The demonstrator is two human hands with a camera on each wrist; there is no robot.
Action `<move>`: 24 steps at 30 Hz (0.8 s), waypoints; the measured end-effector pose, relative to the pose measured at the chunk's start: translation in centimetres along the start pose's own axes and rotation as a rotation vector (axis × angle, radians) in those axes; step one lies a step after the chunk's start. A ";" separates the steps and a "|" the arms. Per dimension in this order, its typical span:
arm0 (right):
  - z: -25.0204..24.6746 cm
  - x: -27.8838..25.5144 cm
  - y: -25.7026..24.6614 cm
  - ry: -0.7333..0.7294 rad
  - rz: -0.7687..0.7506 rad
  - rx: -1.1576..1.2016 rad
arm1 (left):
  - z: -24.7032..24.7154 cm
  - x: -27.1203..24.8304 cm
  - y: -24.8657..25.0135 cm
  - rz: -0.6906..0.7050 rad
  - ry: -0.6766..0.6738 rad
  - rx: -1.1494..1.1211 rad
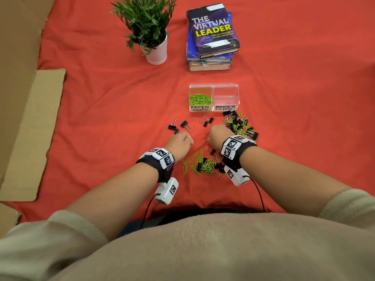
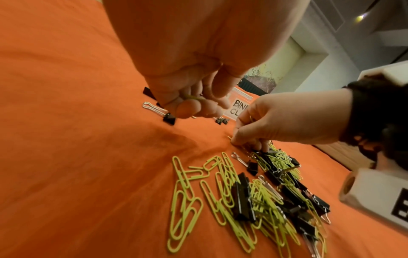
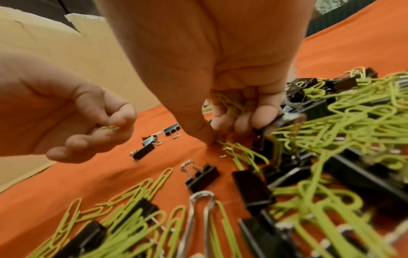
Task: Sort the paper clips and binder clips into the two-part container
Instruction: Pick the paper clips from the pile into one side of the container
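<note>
green paper clips [image 3: 227,104] clenched in right hand [image 1: 218,136], one in left hand [image 1: 179,141]; two-part container [image 1: 214,86].

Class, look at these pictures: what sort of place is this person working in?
Probably a staged desk or tabletop indoors: a red cloth covers it, with a stack of books, a potted plant and a labelled clip container.

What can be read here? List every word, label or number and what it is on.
"PAPER CLIPS": label on the container's left half.
"BINDER CLIPS": label on its right half; the left wrist view shows only "BIN" and "CL".
"THE VIRTUAL LEADER": cover of the top book.
"How to manage a remote workplace": subtitle below it, small but legible.
Wrist bands: black-and-white coded squares; tiny marks by them are too small to read.
Lower books' spines: unreadable.
</note>
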State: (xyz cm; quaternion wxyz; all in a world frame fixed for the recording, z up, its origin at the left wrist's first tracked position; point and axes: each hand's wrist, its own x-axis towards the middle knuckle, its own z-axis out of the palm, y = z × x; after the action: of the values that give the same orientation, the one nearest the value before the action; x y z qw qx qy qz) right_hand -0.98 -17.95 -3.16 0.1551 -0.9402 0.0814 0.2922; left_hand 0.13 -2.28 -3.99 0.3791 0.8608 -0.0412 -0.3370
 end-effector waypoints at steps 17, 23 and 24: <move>-2.5 -1.5 4.9 -0.122 0.167 1.130 | 1.7 -1.7 -0.3 0.450 -0.282 0.859; -0.9 -1.7 4.1 -0.082 0.019 0.582 | -0.9 -0.4 1.1 0.503 -0.187 0.885; -0.4 -1.8 3.7 -0.081 -0.040 0.397 | -1.5 -0.1 1.3 0.507 -0.172 0.911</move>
State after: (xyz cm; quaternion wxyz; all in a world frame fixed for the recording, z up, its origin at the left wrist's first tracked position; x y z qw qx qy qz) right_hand -3.18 -21.48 -2.75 0.3466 -0.8800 0.1123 0.3047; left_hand 1.19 -2.27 -2.29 0.0314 0.8706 -0.4213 -0.2522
